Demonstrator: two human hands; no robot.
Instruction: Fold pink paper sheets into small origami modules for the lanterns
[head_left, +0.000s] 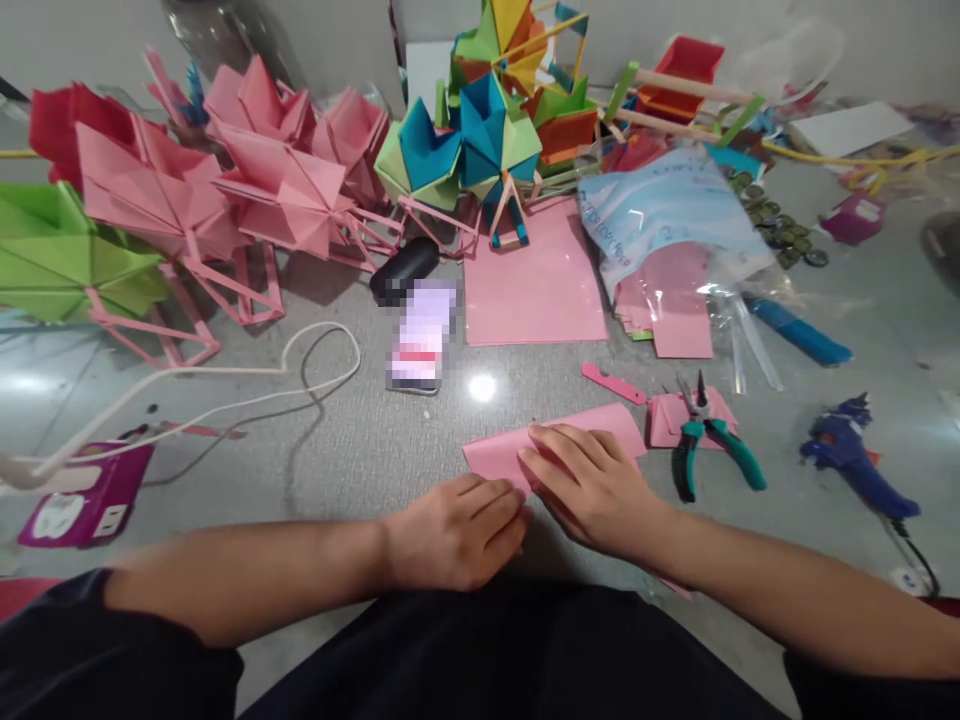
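Observation:
A folded sheet of pink paper [592, 425] lies on the grey table close to my body. My left hand [461, 530] is curled closed at the paper's lower left edge, its fingertips tucked under and hidden. Across the paper's middle rests my right hand [592, 485], with its fingers bent and lying side by side on the fold. The two hands almost touch. A pink cutter [613, 384] lies just beyond the paper, and pliers with green handles [701, 425] rest on small pink pieces to its right.
Folded paper models [277, 180] line the back. Pink sheets [532, 290], a plastic bag [660, 215], a phone [422, 335] and a black case [405, 270] stand beyond my hands. A glue gun [855, 455] is right; a white cable [225, 370] and purple box [86, 495] are left.

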